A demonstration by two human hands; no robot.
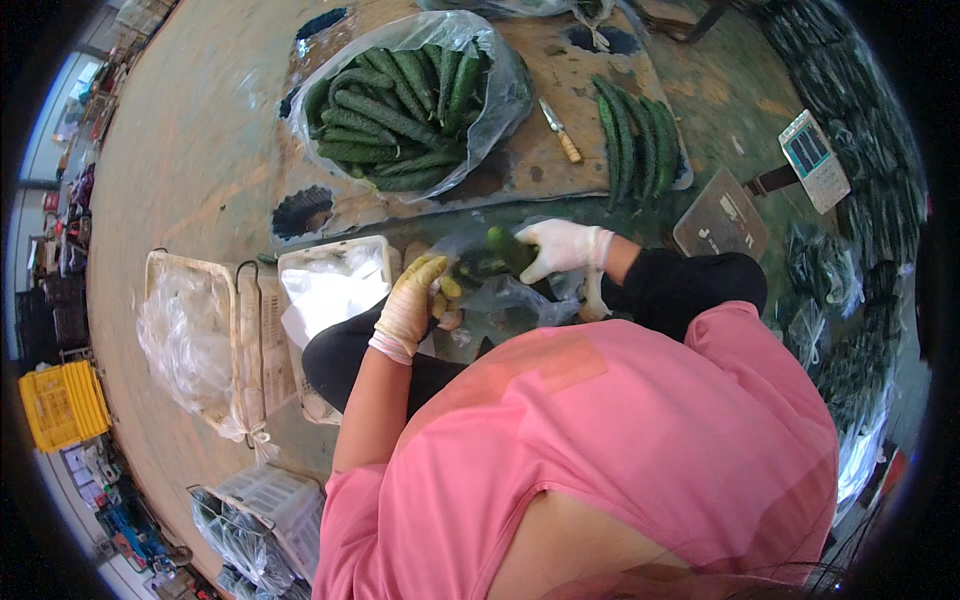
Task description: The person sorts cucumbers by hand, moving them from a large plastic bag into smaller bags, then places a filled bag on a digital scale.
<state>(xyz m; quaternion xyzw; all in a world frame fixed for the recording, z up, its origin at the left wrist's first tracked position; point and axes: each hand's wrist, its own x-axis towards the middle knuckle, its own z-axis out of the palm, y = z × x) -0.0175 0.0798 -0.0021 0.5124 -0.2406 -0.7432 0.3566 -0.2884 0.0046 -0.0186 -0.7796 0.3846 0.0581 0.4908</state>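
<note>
My left hand [421, 296], in a pale glove with yellow-stained fingers, grips the edge of a clear plastic bag [510, 294] before my lap. My right hand [562, 246], in a white glove, holds the end of a dark green cucumber [507, 249] at the bag. More green shows through the film, partly hidden by it. Beyond my hands, a large clear sack [504, 97] stands open, full of long bumpy cucumbers [390, 109]. Several loose cucumbers [636, 142] lie side by side to its right. A knife [561, 131] with a wooden handle lies between the sack and these.
A worn board [547, 180] with dark-edged holes bears the sack. To the right stands a digital scale with a flat pan [721, 217] and raised display [814, 161]. Bagged cucumbers [840, 112] line the far right. White plastic crates [259, 337] holding bags stand at left; a yellow crate [64, 405] is farther off.
</note>
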